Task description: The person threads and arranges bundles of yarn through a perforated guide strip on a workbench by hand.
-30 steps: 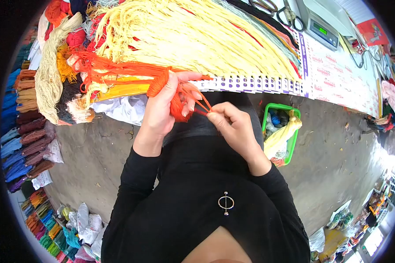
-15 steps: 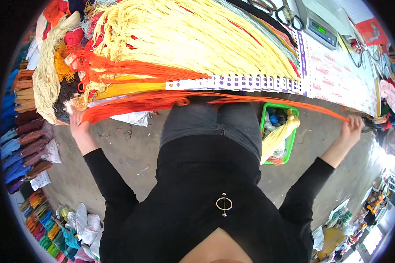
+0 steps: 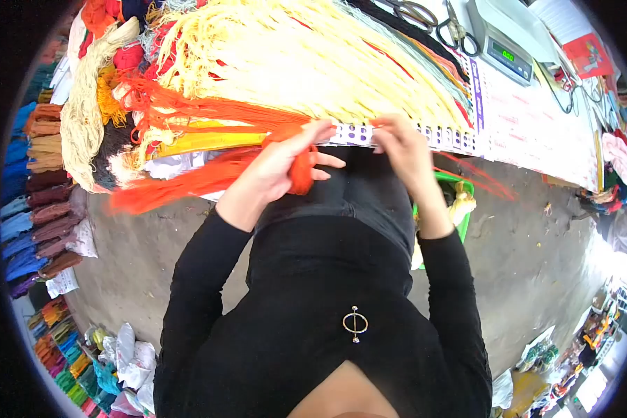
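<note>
A hank of orange-red thread [image 3: 301, 169] runs through my left hand [image 3: 268, 167], its loose strands hanging off to the left in a blur. The left thumb reaches the white hole-punched card strip [image 3: 354, 133] at the table edge, while some fingers of that hand point outward below it. At the strip's edge, my right hand [image 3: 405, 146] has its thumb and index finger bent around the card. Thin orange strands trail to the right behind the right wrist. Pale yellow threads [image 3: 258, 70] fan out from the strip across the table, with orange threads [image 3: 209, 111] on their left.
Scissors [image 3: 456, 31] and a digital scale [image 3: 505, 52] lie at the back right. A green basket [image 3: 465, 221] stands on the floor beside my legs. Coloured skeins [image 3: 45, 174] are stacked at the left, and plastic bags [image 3: 136, 359] lie lower left.
Both hands have come inward from far left and far right to the card strip. The orange thread, stretched between them before, is now gathered at the left hand, with loose ends swinging.
</note>
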Motion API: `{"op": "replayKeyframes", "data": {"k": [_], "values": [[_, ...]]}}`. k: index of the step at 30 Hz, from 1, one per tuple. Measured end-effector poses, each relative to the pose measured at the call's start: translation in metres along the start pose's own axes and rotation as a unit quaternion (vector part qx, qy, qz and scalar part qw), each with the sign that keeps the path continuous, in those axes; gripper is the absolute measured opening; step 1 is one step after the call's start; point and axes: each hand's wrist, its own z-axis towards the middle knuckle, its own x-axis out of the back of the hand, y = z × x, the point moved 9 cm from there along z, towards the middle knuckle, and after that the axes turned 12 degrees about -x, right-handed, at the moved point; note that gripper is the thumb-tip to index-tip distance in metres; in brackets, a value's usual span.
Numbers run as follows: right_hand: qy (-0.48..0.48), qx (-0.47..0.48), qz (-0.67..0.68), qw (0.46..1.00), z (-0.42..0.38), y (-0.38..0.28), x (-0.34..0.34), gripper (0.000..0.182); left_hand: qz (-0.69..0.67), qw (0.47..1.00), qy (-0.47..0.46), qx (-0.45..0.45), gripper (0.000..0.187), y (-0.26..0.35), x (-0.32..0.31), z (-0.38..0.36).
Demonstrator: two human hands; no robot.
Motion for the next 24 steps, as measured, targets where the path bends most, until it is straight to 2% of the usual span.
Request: {"op": "replayKeyframes", "data": {"k": [1, 3, 5, 6, 7, 9, 10, 12, 16, 17, 19, 21, 24], "values": [[-0.025, -0.02, 0.038, 0.999, 0.008, 0.01, -0.017, 0.013, 0.007, 0.999, 0.012, 0.036, 0.055, -0.008, -0.003, 0.004], [-0.002, -0.03, -0.032, 0.999, 0.014, 0.018, -0.024, 0.014, 0.01, 0.999, 0.026, 0.038, 0.052, -0.009, -0.006, 0.011], [0.02, -0.015, -0.051, 0.998, 0.015, 0.02, -0.023, 0.014, 0.076, 0.995, 0.026, 0.053, 0.047, -0.015, 0.001, 0.02], [0.036, 0.003, -0.074, 0.997, 0.014, 0.018, -0.022, 0.014, 0.07, 0.994, 0.059, 0.057, 0.039, -0.017, 0.003, 0.023], [0.036, 0.001, -0.074, 0.997, 0.013, 0.018, -0.023, 0.014, 0.07, 0.994, 0.059, 0.058, 0.039, -0.021, 0.005, 0.028], [0.066, 0.021, -0.087, 0.994, 0.01, 0.012, -0.019, 0.014, 0.191, 0.981, 0.028, 0.014, 0.033, -0.022, 0.006, 0.04], [0.067, 0.02, -0.088, 0.994, 0.009, 0.013, -0.02, 0.014, 0.245, 0.967, 0.061, -0.019, 0.027, -0.018, 0.004, 0.041], [0.116, 0.052, -0.104, 0.986, 0.006, 0.011, -0.017, 0.015, 0.256, 0.964, 0.06, -0.04, 0.027, -0.023, 0.008, 0.05], [0.14, 0.058, -0.127, 0.98, 0.004, 0.006, -0.017, 0.015, 0.241, 0.965, 0.068, -0.085, 0.026, -0.023, 0.015, 0.052], [0.135, 0.052, -0.138, 0.98, 0.003, 0.004, -0.018, 0.014, 0.24, 0.965, 0.065, -0.082, 0.026, -0.023, 0.015, 0.051], [0.134, 0.045, -0.151, 0.979, 0.005, 0.004, -0.019, 0.015, 0.221, 0.97, 0.098, -0.02, 0.022, -0.017, 0.011, 0.045], [0.074, -0.022, -0.174, 0.982, 0.013, 0.01, -0.022, 0.019, 0.232, 0.967, 0.106, -0.02, 0.019, -0.014, 0.011, 0.045], [0.01, -0.043, -0.126, 0.991, 0.028, 0.02, -0.025, 0.023, 0.25, 0.966, 0.056, -0.026, 0.018, -0.019, 0.007, 0.057]]}}
